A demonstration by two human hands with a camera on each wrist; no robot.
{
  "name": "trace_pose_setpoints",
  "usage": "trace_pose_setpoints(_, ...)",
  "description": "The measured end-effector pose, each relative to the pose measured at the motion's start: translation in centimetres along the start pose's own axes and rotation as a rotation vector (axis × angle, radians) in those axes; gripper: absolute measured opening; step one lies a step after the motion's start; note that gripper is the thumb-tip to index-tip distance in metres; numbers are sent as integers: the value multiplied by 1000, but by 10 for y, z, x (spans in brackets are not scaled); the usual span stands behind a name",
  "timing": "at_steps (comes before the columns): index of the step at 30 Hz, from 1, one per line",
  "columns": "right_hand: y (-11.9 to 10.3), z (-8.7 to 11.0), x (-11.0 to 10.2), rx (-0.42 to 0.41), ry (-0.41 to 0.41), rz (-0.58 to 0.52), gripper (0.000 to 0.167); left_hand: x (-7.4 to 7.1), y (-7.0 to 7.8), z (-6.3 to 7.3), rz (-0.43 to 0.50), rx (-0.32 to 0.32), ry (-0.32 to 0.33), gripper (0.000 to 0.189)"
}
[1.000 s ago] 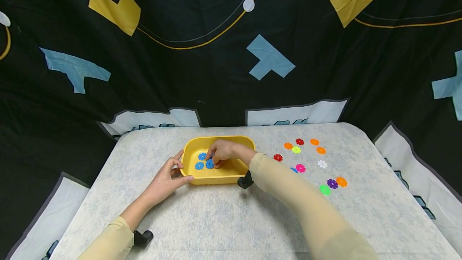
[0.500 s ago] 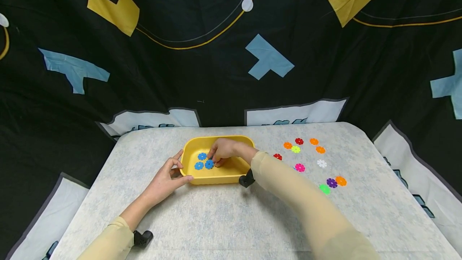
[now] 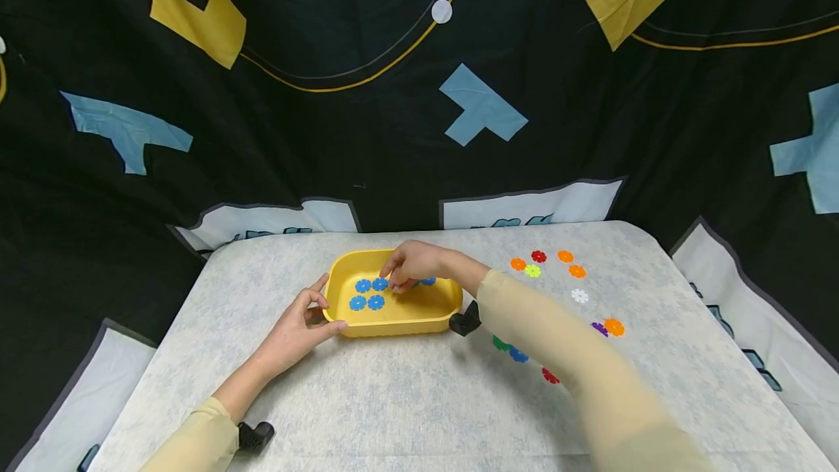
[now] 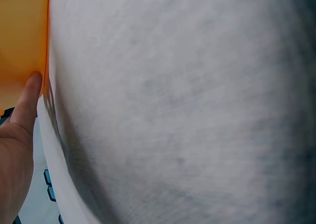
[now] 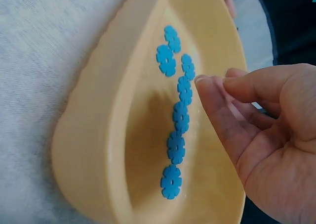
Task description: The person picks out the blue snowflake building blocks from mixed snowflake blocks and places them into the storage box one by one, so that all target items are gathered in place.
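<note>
A yellow plastic basin (image 3: 393,328) stands on the table. My left hand (image 3: 295,330) grips its left end, thumb on the front wall and fingers at the side. The left wrist view catches only part of that hand (image 4: 19,135) against the basin wall. Inside lie several blue flower-shaped discs (image 3: 376,302), most of them in a line in the right wrist view, with two discs (image 5: 166,61) beside the line. Over the basin floor hovers my right hand (image 3: 419,264), fingers loosely bent. Its thumb and forefinger are slightly apart, and nothing shows between them.
Right of the basin, loose flower discs lie scattered: orange (image 3: 565,256), red (image 3: 539,256), yellow-green (image 3: 532,270), white (image 3: 580,296) and purple (image 3: 599,328). Green (image 3: 501,343) and blue discs (image 3: 518,355) show beside my right sleeve (image 3: 557,341). A black curtain (image 3: 367,151) hangs behind the table.
My right hand has lifted off the blue discs and shifted right and back. More blue discs show in the basin. The right sleeve now covers the pink disc. The left hand keeps its grip.
</note>
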State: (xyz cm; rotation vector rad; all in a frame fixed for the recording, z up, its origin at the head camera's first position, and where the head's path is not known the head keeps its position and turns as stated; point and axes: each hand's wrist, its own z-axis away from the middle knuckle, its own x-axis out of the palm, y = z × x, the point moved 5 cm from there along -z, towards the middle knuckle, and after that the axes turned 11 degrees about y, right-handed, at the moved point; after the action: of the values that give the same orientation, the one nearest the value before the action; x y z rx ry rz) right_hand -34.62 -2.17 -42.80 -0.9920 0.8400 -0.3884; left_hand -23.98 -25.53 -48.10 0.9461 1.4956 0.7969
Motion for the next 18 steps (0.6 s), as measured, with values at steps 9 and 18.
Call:
trace_pose_setpoints(9,-2,34,-20,-83,-21,-30,26,1,6,3,9,13,2,57)
trace_pose_setpoints(18,14,69,-63,-39,79,-121,27,0,0,1,2,9,6,59)
